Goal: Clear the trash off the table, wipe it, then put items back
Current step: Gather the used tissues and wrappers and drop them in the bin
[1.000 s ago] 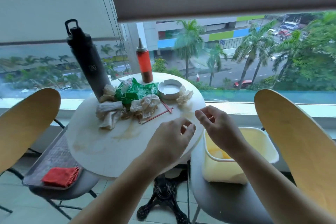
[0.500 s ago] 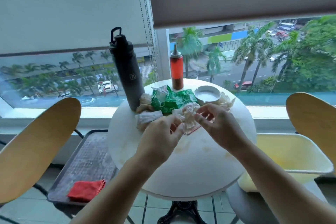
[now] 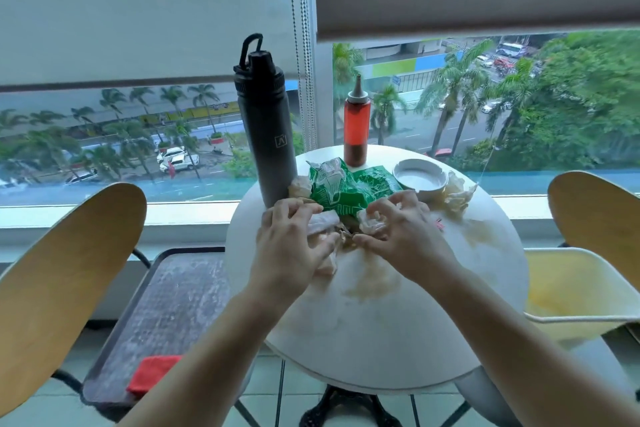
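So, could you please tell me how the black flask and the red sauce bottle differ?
The black flask is taller, wider and opaque, with a loop handle on its cap. The red sauce bottle is slimmer and see-through, with a pointed nozzle. Both stand upright at the table's far edge.

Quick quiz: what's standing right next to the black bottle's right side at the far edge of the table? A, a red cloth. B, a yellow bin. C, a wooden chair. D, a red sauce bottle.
D: the red sauce bottle stands upright on the table, right of the black bottle, behind the green wrapper.
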`<act>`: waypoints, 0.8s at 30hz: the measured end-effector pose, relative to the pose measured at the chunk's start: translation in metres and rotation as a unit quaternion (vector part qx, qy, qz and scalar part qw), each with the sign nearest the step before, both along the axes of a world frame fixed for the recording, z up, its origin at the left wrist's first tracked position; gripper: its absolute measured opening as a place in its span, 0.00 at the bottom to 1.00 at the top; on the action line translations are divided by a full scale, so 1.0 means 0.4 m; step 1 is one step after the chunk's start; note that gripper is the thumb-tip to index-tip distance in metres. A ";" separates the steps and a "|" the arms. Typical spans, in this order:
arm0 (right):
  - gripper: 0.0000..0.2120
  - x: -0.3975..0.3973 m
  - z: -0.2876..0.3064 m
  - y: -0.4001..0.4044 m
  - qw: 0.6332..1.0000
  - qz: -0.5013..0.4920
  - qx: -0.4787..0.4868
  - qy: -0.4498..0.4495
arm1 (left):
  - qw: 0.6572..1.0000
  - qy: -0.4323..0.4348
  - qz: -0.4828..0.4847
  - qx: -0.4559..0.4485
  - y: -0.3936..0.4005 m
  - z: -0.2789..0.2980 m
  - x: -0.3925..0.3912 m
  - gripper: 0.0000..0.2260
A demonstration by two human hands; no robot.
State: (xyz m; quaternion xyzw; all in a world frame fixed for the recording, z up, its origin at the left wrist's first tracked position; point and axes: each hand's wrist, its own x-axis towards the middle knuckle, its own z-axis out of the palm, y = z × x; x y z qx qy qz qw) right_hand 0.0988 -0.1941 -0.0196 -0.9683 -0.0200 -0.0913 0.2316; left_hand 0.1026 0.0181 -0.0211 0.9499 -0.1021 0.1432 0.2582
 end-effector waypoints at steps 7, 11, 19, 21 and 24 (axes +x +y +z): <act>0.21 0.014 -0.011 0.014 0.999 -0.016 -0.041 0.009 | 0.998 0.054 -0.017 0.004 -0.003 -0.043 0.011 0.32; 0.12 0.021 -0.010 0.004 0.999 -0.010 -0.043 0.003 | 0.997 0.052 0.001 0.052 -0.011 -0.055 0.008 0.29; 0.07 0.011 -0.012 -0.010 0.999 -0.014 -0.030 -0.009 | 0.998 0.037 0.000 0.055 -0.023 -0.053 -0.005 0.23; 0.09 0.006 -0.009 -0.012 1.000 -0.017 -0.024 -0.001 | 0.998 0.042 -0.010 0.035 -0.027 -0.052 -0.010 0.20; 0.15 -0.004 -0.004 -0.017 1.000 -0.025 -0.007 0.016 | 0.999 0.039 -0.023 0.019 -0.034 -0.049 -0.014 0.13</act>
